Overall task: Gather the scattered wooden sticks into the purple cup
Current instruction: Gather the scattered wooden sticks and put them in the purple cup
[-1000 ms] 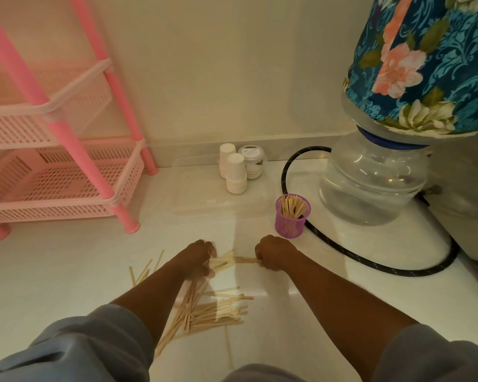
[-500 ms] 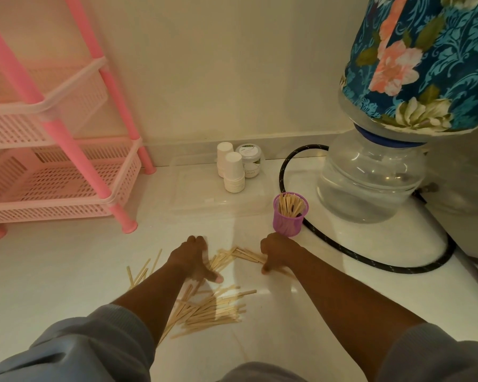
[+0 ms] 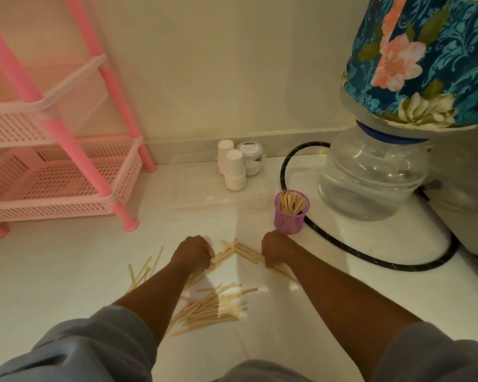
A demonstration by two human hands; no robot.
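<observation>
The purple mesh cup stands upright on the white floor with several wooden sticks in it. Just in front of it my right hand grips a bundle of sticks that lies on the floor between both hands. My left hand holds the other end of that bundle with curled fingers. A larger heap of loose sticks lies nearer to me between my forearms. A few more sticks are scattered left of my left arm.
A pink plastic rack stands at the left. White paper cups and a small jar sit by the wall on a clear tray. A black hose loops round a water jug at the right.
My left hand has curled round the sticks it was spreading over. Both hands have shifted slightly forward with the bundle toward the cup.
</observation>
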